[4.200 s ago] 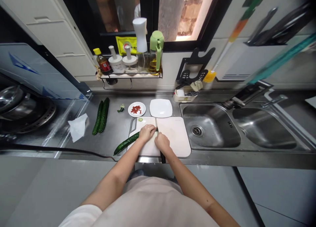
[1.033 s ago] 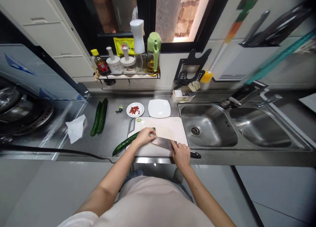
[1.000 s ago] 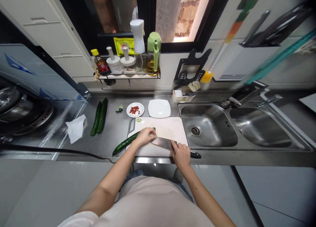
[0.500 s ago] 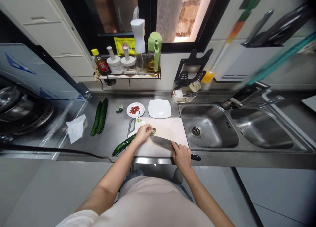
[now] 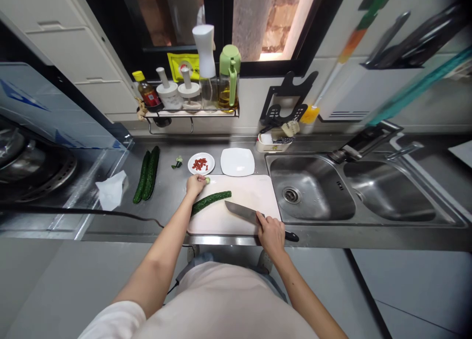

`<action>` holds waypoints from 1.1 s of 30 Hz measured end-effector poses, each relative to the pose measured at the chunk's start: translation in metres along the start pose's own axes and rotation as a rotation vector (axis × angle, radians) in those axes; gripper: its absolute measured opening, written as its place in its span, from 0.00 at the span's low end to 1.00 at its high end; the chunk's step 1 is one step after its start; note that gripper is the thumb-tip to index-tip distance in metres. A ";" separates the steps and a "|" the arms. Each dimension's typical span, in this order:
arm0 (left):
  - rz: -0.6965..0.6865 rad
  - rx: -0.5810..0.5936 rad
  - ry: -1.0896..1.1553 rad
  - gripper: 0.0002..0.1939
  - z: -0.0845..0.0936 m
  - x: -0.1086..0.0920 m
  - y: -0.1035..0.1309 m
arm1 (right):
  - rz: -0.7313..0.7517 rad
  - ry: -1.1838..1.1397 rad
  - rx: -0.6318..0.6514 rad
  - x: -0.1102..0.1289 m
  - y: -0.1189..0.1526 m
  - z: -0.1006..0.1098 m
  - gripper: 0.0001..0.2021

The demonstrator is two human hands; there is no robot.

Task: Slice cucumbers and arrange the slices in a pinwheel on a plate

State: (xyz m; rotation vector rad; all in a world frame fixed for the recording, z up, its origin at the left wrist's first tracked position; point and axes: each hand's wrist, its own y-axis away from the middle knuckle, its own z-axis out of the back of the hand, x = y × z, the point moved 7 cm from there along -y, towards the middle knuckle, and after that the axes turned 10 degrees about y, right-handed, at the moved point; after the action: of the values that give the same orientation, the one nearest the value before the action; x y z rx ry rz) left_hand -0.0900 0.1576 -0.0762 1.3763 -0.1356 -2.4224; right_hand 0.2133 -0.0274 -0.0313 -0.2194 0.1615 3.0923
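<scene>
My right hand [image 5: 271, 234] grips the black handle of a kitchen knife [image 5: 241, 211], forefinger along the blade's base. The blade rests low over the white cutting board [image 5: 254, 186], its tip just below the cut end of a cucumber [image 5: 214, 199]. This cucumber lies slanted on the board, its lower left part hidden behind my left forearm. At the board's upper left corner, my left hand [image 5: 195, 185] has its fingertips pinched on a pale green cucumber slice [image 5: 207, 180].
Beyond the board stand a white plate with red bits [image 5: 201, 173] and a square white plate [image 5: 238, 162]. Two whole cucumbers [image 5: 147, 174], green scraps [image 5: 177, 163] and a crumpled tissue [image 5: 111, 190] lie leftward. A double sink [image 5: 313, 220] is on the right; a condiment rack [image 5: 191, 114] hangs behind.
My left hand has moved from the cucumber's cut end to the slices at the board's upper left corner. The cucumber lies free of it. My right hand and knife have barely moved.
</scene>
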 end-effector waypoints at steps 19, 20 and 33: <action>-0.129 -0.028 -0.249 0.09 -0.006 -0.013 -0.002 | -0.013 -0.011 0.023 -0.002 -0.001 -0.003 0.19; -0.138 -0.016 -0.256 0.09 -0.006 -0.013 -0.001 | -0.013 -0.009 0.024 -0.002 -0.001 -0.003 0.19; -0.234 0.077 -0.329 0.10 -0.016 -0.021 0.005 | -0.010 -0.034 0.032 -0.001 -0.001 -0.003 0.19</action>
State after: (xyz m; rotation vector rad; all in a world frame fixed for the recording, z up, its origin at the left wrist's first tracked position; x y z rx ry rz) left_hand -0.0656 0.1621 -0.0662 1.0626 -0.1581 -2.8539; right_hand 0.2147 -0.0266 -0.0344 -0.1660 0.2083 3.0783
